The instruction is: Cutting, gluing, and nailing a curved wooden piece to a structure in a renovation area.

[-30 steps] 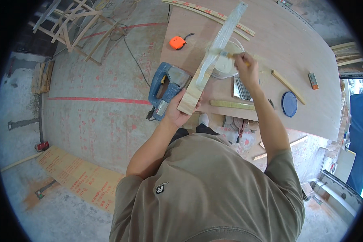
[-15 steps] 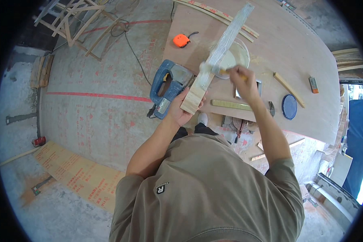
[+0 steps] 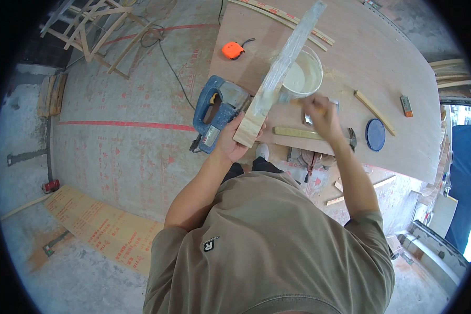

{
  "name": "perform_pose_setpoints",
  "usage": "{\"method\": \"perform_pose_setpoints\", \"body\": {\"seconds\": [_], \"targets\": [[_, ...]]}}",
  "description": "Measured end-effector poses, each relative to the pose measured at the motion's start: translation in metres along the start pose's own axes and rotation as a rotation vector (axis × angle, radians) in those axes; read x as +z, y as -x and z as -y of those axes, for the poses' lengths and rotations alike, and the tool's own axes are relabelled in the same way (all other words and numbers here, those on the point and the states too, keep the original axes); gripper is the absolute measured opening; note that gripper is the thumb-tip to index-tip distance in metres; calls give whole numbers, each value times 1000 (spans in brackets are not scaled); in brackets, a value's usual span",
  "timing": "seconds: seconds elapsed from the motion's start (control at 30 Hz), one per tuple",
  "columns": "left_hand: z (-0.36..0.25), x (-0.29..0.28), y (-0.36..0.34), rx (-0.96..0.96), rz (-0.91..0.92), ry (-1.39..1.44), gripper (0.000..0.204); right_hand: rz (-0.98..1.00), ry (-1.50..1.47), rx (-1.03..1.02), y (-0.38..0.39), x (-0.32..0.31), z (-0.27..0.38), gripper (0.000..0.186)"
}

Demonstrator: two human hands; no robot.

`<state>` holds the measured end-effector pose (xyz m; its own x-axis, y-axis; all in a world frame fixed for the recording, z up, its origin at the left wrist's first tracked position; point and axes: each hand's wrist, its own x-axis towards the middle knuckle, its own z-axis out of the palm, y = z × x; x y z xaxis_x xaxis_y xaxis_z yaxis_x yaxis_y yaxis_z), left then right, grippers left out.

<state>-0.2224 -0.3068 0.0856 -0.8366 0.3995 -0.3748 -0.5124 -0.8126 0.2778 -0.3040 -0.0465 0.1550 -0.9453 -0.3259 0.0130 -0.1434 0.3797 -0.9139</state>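
Observation:
My left hand (image 3: 234, 139) grips the near end of a pale wooden board (image 3: 250, 129), whose upper length is coated with white glue or paint. My right hand (image 3: 323, 116) is closed on a blurred brush (image 3: 293, 100), its head at the coated stretch near that end. A bucket of white liquid (image 3: 306, 73) stands under the board, partly to its right. A blue power tool (image 3: 206, 112) lies just left of my left hand. A yellowish strip (image 3: 298, 133) lies below the bucket.
On the plywood table (image 3: 408, 152) are an orange tape measure (image 3: 233, 50), long strips (image 3: 275, 15), a short batten (image 3: 374, 112), a blue lid (image 3: 376, 135), a hammer (image 3: 352, 138) and a small box (image 3: 406, 105). Wooden trestles (image 3: 91, 31) and a cord (image 3: 170, 68) occupy the upper left.
My right hand and the brush have moved down along the board toward its near end, uncovering more of the bucket. My left hand still holds the board.

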Motion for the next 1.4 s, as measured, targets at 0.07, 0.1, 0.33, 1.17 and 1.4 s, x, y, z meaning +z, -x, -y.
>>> {"method": "perform_pose_setpoints", "body": {"seconds": [0.07,0.1,0.33,1.17,1.4], "targets": [[-1,4,-3,-20,54,-4,54,-219,71,-14,-36,-20,-24,17],[0,5,-3,-15,52,-20,54,-308,43,-4,-47,-22,-23,17],[0,1,-2,-1,62,5,54,41,198,-147,4,5,13,14],[6,-9,-3,1,-6,102,49,166,-41,-26,15,10,45,17],[4,6,-6,-8,72,10,51,-449,27,-102,-92,-18,-25,17]]}}
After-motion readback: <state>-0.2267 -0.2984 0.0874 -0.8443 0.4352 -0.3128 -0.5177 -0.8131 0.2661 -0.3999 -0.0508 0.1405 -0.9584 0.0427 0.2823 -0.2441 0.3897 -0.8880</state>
